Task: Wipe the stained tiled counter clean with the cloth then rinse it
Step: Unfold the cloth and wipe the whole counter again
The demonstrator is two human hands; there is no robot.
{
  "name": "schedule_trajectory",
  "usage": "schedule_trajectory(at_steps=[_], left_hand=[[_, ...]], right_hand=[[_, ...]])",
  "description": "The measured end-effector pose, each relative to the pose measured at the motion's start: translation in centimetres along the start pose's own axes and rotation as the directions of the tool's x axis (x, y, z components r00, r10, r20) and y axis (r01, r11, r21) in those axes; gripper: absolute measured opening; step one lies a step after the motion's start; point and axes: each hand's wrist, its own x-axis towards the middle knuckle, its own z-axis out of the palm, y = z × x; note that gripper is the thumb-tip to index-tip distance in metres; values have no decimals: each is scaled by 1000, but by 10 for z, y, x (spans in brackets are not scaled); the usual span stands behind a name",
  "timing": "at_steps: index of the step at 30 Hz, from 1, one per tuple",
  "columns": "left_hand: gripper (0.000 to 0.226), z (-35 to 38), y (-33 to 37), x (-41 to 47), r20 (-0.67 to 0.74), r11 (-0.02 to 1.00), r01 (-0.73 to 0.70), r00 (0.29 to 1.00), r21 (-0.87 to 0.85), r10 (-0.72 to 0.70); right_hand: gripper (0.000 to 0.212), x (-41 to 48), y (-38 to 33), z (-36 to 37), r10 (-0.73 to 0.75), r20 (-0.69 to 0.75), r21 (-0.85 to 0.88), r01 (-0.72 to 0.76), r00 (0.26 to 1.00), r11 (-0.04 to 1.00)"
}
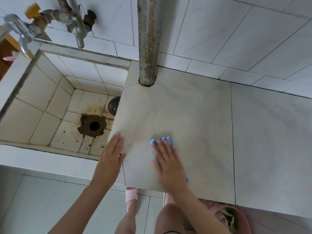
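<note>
A blue and white cloth (163, 140) lies flat on the pale tiled counter (194, 119), near its front left corner. My right hand (169, 164) presses down on the cloth with fingers spread, so only its far edge and a small blue corner show. My left hand (112, 155) rests flat and open on the counter's left edge, beside the sink, holding nothing. The counter tiles look dull and faintly smeared around the cloth.
A tiled sink (55, 105) with a rusty, stained drain (93, 125) sits left of the counter. Two metal taps (79, 31) hang over it. A rusty vertical pipe (148, 41) stands at the counter's back. A pink basin (231, 218) sits under the counter.
</note>
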Motion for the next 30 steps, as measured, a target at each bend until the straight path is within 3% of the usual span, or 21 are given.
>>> schedule_trajectory(at_steps=[3,8,10,13,16,21,24,26,28,30], left_hand=[[58,0,0,0,5,1000,0,1000,5,0],[57,0,-2,1,18,1000,-3,1000,-31,4],[57,-1,-5,1,33,998,1,999,-59,1],[60,-3,-12,2,69,999,-31,997,-35,33],[60,-5,-15,3,95,998,-54,994,-22,56],[58,-4,-14,2,82,999,-50,995,-19,51],[53,-3,-15,-1,88,997,-69,994,18,67],[58,-2,-16,-3,98,996,-81,992,31,78],[60,-3,-15,-3,104,996,-83,991,25,80],[60,-5,-14,-3,107,996,-88,991,17,86]], right_hand=[[56,-2,59,-14,251,-64,-21,-253,966,967],[59,-21,73,-14,595,-142,73,-591,791,803],[59,-20,38,-6,599,-132,68,-596,790,800],[58,-19,-29,10,422,-112,18,-423,900,906],[54,-20,-69,21,278,-108,42,-276,954,960],[50,-21,-18,12,52,-35,-23,-53,998,998],[52,-24,43,0,243,-107,-6,-245,964,970],[53,-28,68,-6,432,-137,58,-428,892,902],[55,-28,67,-4,552,-160,76,-547,819,834],[56,-22,42,1,587,-173,51,-587,791,808]])
